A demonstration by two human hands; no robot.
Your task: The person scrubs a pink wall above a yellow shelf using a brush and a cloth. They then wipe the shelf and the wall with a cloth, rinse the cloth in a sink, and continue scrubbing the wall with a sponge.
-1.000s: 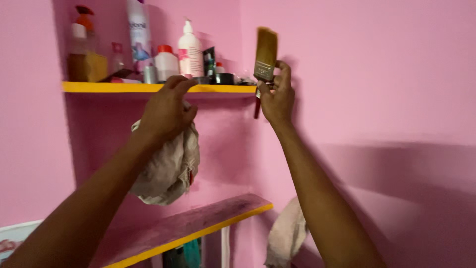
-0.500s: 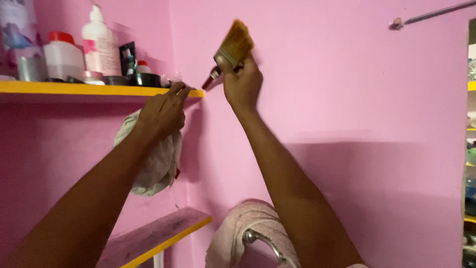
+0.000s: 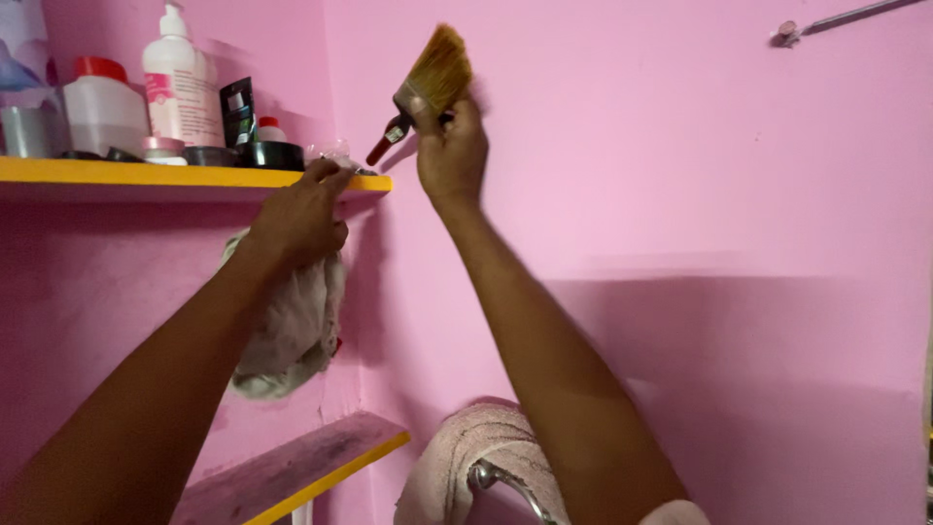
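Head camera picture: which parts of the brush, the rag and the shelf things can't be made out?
- Paintbrush: its handle middle is hidden inside the right hand.
- Rag: its top is covered by the left hand, so the grip cannot be told.
- Shelf and grey container: cut off by the left edge.
- Small jars: too small to identify.
- Towel: cut off by the bottom edge.

The wall (image 3: 680,194) is pink, a paler shade above and a deeper one below, and the upper shelf (image 3: 194,176) and lower shelf (image 3: 321,467) both carry a yellow front edge. The paintbrush (image 3: 428,83) has tan bristles, a dark ferrule and a red handle, while the rag (image 3: 292,331) is dirty grey-white. On the upper shelf stand a white pump bottle (image 3: 180,83) with a pink label, a translucent white jar (image 3: 102,112) with a red lid, and a black tin (image 3: 272,154).
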